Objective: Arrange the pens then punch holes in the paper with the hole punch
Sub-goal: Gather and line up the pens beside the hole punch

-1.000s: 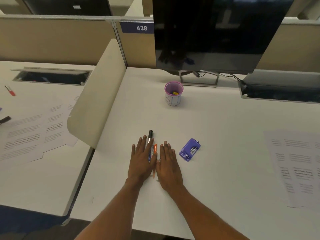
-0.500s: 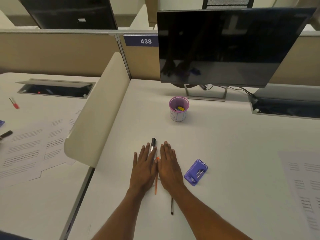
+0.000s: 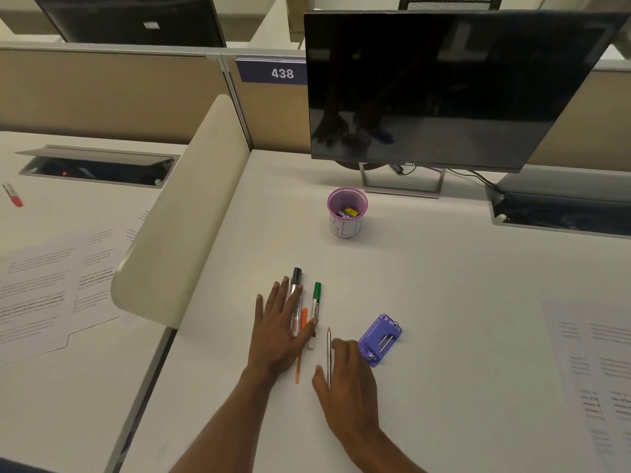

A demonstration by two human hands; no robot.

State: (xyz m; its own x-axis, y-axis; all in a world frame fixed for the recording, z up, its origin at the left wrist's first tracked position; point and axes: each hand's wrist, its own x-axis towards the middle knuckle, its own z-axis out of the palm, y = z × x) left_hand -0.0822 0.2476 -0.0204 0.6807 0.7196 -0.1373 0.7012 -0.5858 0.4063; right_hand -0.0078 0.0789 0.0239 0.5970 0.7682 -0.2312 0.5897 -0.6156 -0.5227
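While both flat, spread hands (image 3: 278, 331) rest, pens (image 3: 316, 307) lie parallel — black-, green-, orange-capped.

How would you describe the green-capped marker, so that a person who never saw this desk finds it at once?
Start at the dark monitor, come down past the purple cup to the row of pens beside the left hand. The green-capped marker lies just right of the black-capped marker and the orange pen. It alone has a green cap.

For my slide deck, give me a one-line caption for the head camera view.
Two hands, left hand and right hand, line up pens on a white desk beside a purple hole punch.
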